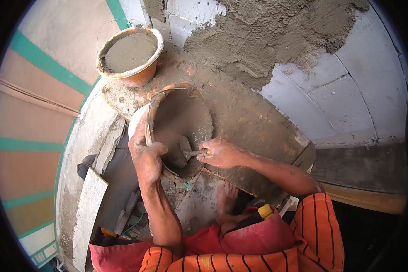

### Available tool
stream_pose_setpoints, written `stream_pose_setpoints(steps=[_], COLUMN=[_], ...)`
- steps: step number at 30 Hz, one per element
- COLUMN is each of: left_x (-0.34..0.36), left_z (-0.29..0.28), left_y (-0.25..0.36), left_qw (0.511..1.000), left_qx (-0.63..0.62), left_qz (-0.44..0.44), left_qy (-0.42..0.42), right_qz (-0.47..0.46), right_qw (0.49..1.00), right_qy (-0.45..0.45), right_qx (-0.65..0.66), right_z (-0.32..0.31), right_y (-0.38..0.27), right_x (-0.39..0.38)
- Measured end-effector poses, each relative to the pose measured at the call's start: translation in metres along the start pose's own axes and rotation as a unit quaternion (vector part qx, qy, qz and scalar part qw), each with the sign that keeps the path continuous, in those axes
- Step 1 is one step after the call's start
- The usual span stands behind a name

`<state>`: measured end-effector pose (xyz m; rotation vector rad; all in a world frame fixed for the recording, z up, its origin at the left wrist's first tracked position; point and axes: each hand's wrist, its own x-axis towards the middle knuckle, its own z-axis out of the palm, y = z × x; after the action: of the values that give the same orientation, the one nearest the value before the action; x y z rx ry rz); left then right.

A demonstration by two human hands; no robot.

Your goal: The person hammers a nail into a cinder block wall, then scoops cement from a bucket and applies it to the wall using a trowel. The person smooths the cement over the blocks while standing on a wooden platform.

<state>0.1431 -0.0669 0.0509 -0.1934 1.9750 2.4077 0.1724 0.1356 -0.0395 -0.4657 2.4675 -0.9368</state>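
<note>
Tilted toward me is a bucket [206, 109] with wet grey mortar smeared over its inside. My left hand [146, 154] grips its left rim, the thumb lying over the edge. My right hand [218, 153] is closed round the handle of a trowel [185, 149], whose blade reaches into the bucket near its lower inner wall. Part of the blade blends with the mortar there. Beyond, at the upper left, stands an orange bucket [140, 77] filled close to the rim with grey mortar [130, 52].
A white block wall [344, 97] rises at the right, its upper part covered with rough wet mortar [267, 36]. Mortar-stained boarding [245, 109] lies under the buckets. My bare foot [226, 197] is just below. A pale broken slab [89, 217] leans at the left.
</note>
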Motion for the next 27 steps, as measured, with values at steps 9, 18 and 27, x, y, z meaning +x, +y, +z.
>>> stream_pose_setpoints(steps=[9, 18, 27], left_x=[0.005, 0.001, -0.009], left_z=[-0.030, -0.096, -0.110], left_y=[0.005, 0.013, 0.016], left_qw=[0.997, 0.980, 0.958], left_qx=[-0.049, -0.123, -0.060], left_qz=[0.017, 0.052, 0.105], left_qy=[0.056, 0.149, 0.258], right_qz=[-0.031, -0.121, 0.102], right_qw=[0.997, 0.988, 0.976], right_qy=[0.031, 0.022, 0.176], right_qx=[-0.066, -0.096, 0.074], right_z=[-0.026, -0.097, -0.260], right_y=[0.003, -0.047, -0.004], right_x=[0.000, 0.005, 0.047])
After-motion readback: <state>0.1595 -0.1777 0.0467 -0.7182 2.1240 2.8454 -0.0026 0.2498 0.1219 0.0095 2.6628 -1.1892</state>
